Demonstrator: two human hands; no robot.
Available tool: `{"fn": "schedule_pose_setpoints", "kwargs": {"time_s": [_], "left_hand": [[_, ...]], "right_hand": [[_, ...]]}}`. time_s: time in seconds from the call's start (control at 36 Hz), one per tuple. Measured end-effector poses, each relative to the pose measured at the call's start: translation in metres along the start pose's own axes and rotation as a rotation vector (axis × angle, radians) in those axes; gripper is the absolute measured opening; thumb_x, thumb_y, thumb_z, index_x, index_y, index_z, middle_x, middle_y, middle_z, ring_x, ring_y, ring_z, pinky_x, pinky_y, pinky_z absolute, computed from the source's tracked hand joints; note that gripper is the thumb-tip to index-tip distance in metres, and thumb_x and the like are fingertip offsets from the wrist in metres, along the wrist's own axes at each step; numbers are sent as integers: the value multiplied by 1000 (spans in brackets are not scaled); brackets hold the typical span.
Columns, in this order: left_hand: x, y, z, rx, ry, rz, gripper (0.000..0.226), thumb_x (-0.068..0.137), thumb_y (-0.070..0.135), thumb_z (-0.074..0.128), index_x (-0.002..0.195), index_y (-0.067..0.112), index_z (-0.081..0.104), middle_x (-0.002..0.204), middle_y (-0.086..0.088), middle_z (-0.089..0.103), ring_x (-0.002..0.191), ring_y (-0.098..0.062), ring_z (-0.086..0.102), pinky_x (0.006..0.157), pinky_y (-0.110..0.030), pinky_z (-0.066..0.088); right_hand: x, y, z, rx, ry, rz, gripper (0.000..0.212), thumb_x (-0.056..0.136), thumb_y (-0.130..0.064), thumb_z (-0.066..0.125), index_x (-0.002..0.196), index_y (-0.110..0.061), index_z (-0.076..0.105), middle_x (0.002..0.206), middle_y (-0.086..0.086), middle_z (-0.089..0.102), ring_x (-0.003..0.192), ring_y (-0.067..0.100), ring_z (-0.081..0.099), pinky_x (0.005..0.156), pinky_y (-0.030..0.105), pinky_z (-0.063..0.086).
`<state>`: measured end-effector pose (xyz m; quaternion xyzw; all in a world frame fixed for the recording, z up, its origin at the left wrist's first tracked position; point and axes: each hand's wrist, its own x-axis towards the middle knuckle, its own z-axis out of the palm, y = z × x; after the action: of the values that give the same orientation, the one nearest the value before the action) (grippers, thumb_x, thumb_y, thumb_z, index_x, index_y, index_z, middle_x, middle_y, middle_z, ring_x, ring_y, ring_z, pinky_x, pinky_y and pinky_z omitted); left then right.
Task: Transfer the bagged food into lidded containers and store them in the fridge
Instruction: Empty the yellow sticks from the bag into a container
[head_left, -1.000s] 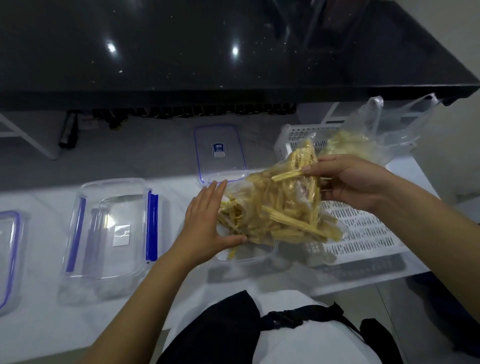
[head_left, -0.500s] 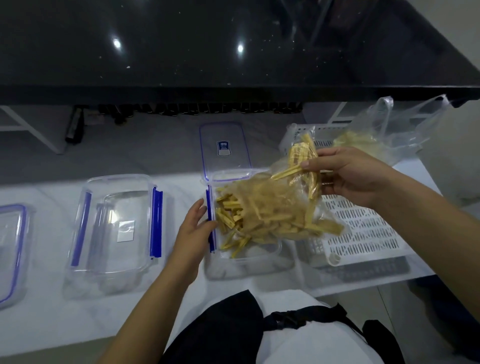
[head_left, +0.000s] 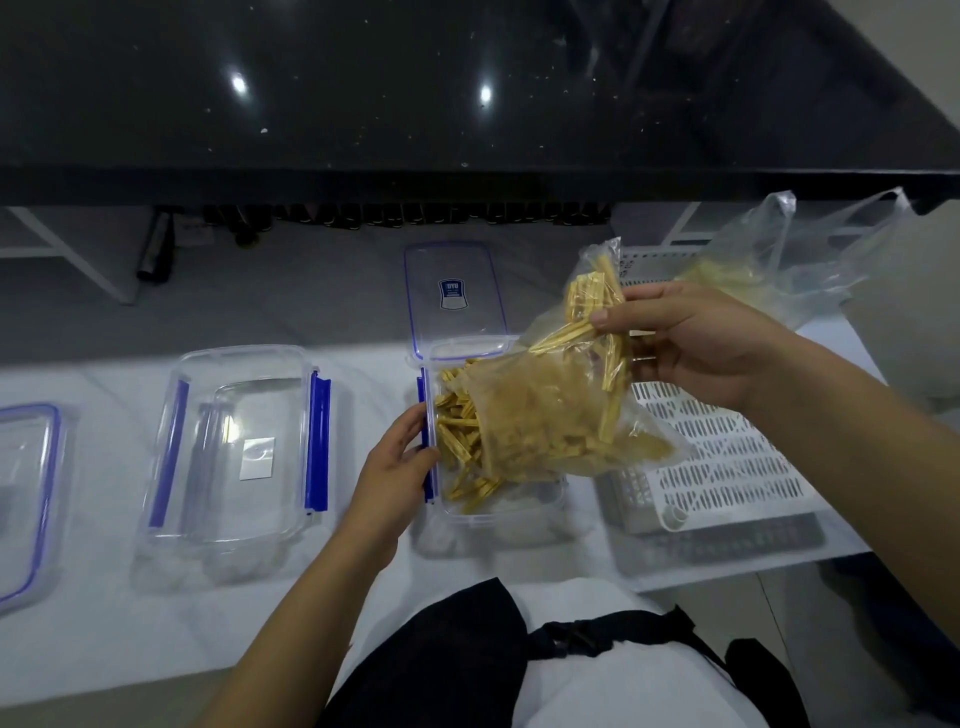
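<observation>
Here, near the middle of the frame, the right hand (head_left: 691, 343) holds a clear bag (head_left: 566, 415) of yellow food sticks (head_left: 462, 441) up by its closed end, thumb and fingers curled round the plastic and pinching it, so the bag hangs tilted with its mouth down to the left. The mouth lies over an open clear container (head_left: 498, 506) that stands on the white table (head_left: 104, 623), and sticks lie in the container's left half; some are still bunched in the raised corner of the bag above the thumb. The left hand (head_left: 400, 462) rests against the container's left wall, its fingers lightly bent along the blue clip (head_left: 427, 441) there; whether they truly clasp the clip cannot be told. Just above the container, toward the top centre, lies its lid (head_left: 454, 296), flat, clear with a blue rim and a blue label. Left of centre stands a second clear tub (head_left: 234, 447) with blue clips on both long sides, well apart from the first, and at the far left edge a third one (head_left: 26, 499) is partly cut off. To the right of the container sits a white slotted tray (head_left: 727, 457), beneath the right forearm. At the upper right a second plastic bag (head_left: 789, 254) with pale food in it rests at the tray's far end. A dark glossy counter (head_left: 467, 78) fills the top of the frame.
</observation>
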<state>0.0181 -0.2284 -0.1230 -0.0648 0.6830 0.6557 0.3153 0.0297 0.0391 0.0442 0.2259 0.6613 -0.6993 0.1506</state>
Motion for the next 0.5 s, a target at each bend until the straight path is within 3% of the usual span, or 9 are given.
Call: {"fn": "schedule_pose_setpoints", "kwargs": {"time_s": [0.08,0.25,0.36,0.5], "left_hand": [[0,1,0,0,5,1,47,102,13,52,119,55,58,104,34,67,96,0,69,65,-18,58],[-1,2,1,25,18,13,44,102,17,53,135,46,54,118,24,64,100,-5,67,68,-20,59],[0,0,0,48,7,25,43,103,19,52,136,46,53,103,32,67,88,7,69,66,-18,58],[0,1,0,42,-19,33,42,103,16,51,130,48,54,95,39,67,86,6,70,62,-18,57]], "right_hand": [[-2,-3,2,-11,1,-5,26,67,-17,78,92,-10,76,85,5,73,72,17,65,62,28,58],[-9,-9,5,-38,-3,-41,26,69,-15,77,94,-8,76,85,7,72,72,18,66,60,29,57],[-14,-15,7,-40,-6,-66,25,69,-14,77,93,-8,77,85,8,73,70,16,69,55,27,55],[-16,-19,7,-50,18,-81,23,69,-14,78,91,-9,78,88,9,73,73,19,68,58,30,58]]}}
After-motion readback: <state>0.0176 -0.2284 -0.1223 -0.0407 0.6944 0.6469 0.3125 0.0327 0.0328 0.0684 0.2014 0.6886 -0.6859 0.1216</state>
